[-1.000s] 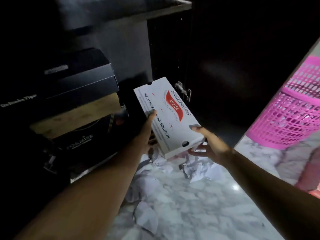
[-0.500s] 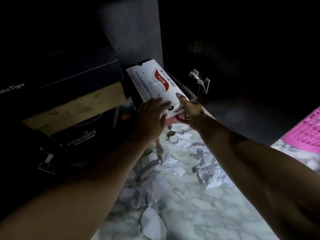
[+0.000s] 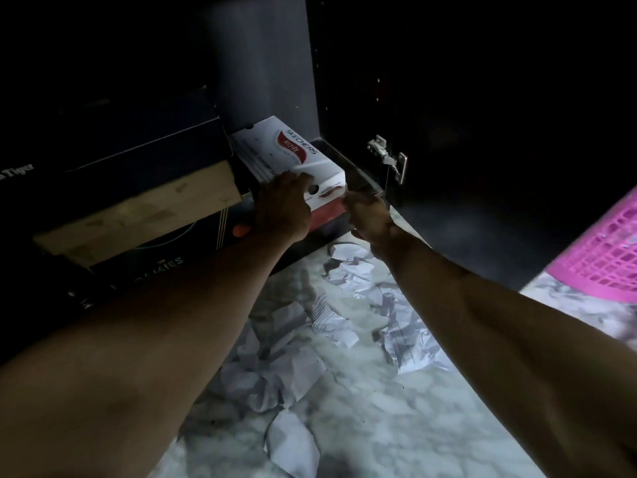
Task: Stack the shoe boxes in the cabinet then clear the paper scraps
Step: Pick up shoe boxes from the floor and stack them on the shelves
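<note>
The dark cabinet (image 3: pixel 448 98) stands open, its door hinge (image 3: pixel 387 157) catching light at the right. On its left side a stack of shoe boxes (image 3: pixel 131 188) rises: a dark box on top, a tan one under it, a black one at the bottom. The marble floor (image 3: pixel 379 426) spreads below, strewn with crumpled paper scraps (image 3: pixel 406 339) near the cabinet's front edge. A pink mesh basket (image 3: pixel 603 253) sits at the floor's right edge. The white Skechers shoe box (image 3: pixel 286 150) lies inside the cabinet just beside the stack, on a red box (image 3: pixel 327 213). The left hand (image 3: pixel 282 208) rests flat on its near end, fingers spread, not clasping. The right hand (image 3: pixel 370 215) is just beside the box; its grip is blurred and cannot be told.
</note>
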`<action>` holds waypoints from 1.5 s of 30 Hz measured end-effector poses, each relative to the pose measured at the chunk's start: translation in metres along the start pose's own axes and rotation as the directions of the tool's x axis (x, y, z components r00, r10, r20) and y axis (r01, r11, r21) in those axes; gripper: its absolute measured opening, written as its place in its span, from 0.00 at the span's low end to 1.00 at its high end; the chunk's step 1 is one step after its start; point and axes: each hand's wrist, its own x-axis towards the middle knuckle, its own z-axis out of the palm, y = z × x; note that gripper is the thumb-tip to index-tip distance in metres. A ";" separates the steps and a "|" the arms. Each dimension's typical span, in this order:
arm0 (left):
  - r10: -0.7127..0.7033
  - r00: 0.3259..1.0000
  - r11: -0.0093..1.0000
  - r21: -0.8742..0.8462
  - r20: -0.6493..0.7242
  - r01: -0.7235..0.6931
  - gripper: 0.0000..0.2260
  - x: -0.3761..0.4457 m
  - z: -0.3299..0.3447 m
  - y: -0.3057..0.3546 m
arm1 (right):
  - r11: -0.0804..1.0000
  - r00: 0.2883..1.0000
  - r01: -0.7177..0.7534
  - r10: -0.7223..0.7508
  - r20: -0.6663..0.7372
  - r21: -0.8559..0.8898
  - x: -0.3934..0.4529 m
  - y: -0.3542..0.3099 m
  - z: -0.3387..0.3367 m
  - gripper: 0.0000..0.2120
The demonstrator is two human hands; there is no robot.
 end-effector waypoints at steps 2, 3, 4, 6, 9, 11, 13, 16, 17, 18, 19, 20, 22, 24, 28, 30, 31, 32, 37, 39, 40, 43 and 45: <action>-0.004 0.999 0.999 -0.032 -0.037 0.002 0.23 -0.007 -0.006 0.011 | 0.999 0.999 0.037 -0.038 -0.008 -0.036 -0.023 -0.002 -0.011 0.15; 0.002 0.997 0.997 -0.077 -0.073 -0.007 0.22 -0.013 -0.009 0.020 | 0.998 0.999 0.044 -0.045 -0.030 -0.049 -0.037 -0.001 -0.018 0.13; 0.002 0.996 0.992 -0.126 -0.091 -0.013 0.22 -0.023 -0.014 0.031 | 0.997 0.997 0.048 -0.051 -0.054 -0.063 -0.053 0.000 -0.027 0.13; 0.010 0.992 0.970 -0.240 -0.127 -0.040 0.20 -0.043 -0.022 0.059 | 0.997 0.995 0.054 -0.058 -0.087 -0.047 -0.086 0.006 -0.048 0.14; 0.141 0.969 0.899 -0.383 -0.205 -0.212 0.16 -0.073 -0.030 0.105 | 0.995 0.991 0.081 -0.087 -0.104 -0.059 -0.141 0.020 -0.086 0.10; 0.240 0.946 0.838 -0.446 -0.216 -0.314 0.13 -0.089 -0.034 0.132 | 0.990 0.981 0.083 -0.101 -0.164 -0.111 -0.174 0.033 -0.109 0.10; 0.304 0.933 0.779 -0.515 -0.190 -0.359 0.12 -0.106 -0.041 0.175 | 0.986 0.952 0.071 -0.112 -0.285 -0.153 -0.210 0.046 -0.145 0.09; 0.371 0.921 0.676 -0.645 -0.120 -0.356 0.10 -0.127 -0.041 0.245 | 0.979 0.856 0.070 -0.158 -0.493 -0.192 -0.250 0.062 -0.203 0.07; 0.407 0.909 0.636 -0.688 -0.083 -0.348 0.10 -0.134 -0.036 0.271 | 0.980 0.809 0.060 -0.159 -0.566 -0.189 -0.263 0.069 -0.226 0.06; 0.441 0.896 0.601 -0.724 -0.051 -0.337 0.10 -0.140 -0.031 0.294 | 0.981 0.760 0.042 -0.154 -0.631 -0.189 -0.274 0.075 -0.246 0.06; 0.476 0.879 0.571 -0.758 -0.007 -0.315 0.10 -0.147 -0.023 0.319 | 0.981 0.696 0.022 -0.154 -0.701 -0.193 -0.286 0.083 -0.269 0.06; 0.507 0.861 0.550 -0.787 0.048 -0.280 0.10 -0.155 -0.015 0.345 | 0.980 0.622 -0.007 -0.152 -0.768 -0.199 -0.299 0.092 -0.290 0.09; 0.555 0.813 0.545 -0.814 0.173 -0.199 0.09 -0.171 0.003 0.391 | 0.972 0.488 -0.110 -0.128 -0.864 -0.206 -0.320 0.114 -0.329 0.20; 0.564 0.776 0.589 -0.796 0.281 -0.140 0.09 -0.179 0.021 0.427 | 0.949 0.441 -0.254 -0.060 -0.896 -0.188 -0.333 0.131 -0.353 0.31; 0.513 0.721 0.706 -0.706 0.466 -0.046 0.17 -0.192 0.066 0.480 | 0.859 0.443 -0.501 0.149 -0.884 -0.106 -0.335 0.176 -0.375 0.39; 0.491 0.669 0.752 -0.659 0.557 -0.004 0.21 -0.198 0.082 0.493 | 0.823 0.415 -0.565 0.223 -0.882 -0.058 -0.329 0.189 -0.380 0.39; 0.490 0.646 0.756 -0.654 0.585 0.018 0.21 -0.202 0.088 0.496 | 0.813 0.408 -0.580 0.239 -0.881 -0.048 -0.327 0.191 -0.382 0.38; 0.485 0.641 0.752 -0.658 0.594 0.041 0.21 -0.205 0.092 0.495 | 0.802 0.400 -0.596 0.257 -0.880 -0.036 -0.324 0.191 -0.385 0.37; 0.409 0.696 0.711 -0.684 0.590 0.162 0.14 -0.215 0.101 0.463 | 0.765 0.324 -0.644 0.297 -0.898 0.021 -0.336 0.194 -0.379 0.37; 0.360 0.688 0.751 -0.633 0.630 0.186 0.12 -0.220 0.097 0.437 | 0.776 0.365 -0.631 0.309 -0.879 0.011 -0.353 0.199 -0.362 0.33; 0.345 0.673 0.782 -0.597 0.654 0.179 0.14 -0.222 0.096 0.423 | 0.787 0.393 -0.616 0.324 -0.861 0.015 -0.363 0.202 -0.353 0.31; 0.334 0.603 0.822 -0.537 0.724 0.190 0.16 -0.223 0.089 0.392 | 0.821 0.418 -0.561 0.393 -0.819 0.107 -0.387 0.210 -0.332 0.32; 0.333 0.575 0.796 -0.550 0.747 0.254 0.18 -0.217 0.093 0.386 | 0.831 0.389 -0.523 0.431 -0.814 0.190 -0.390 0.215 -0.331 0.30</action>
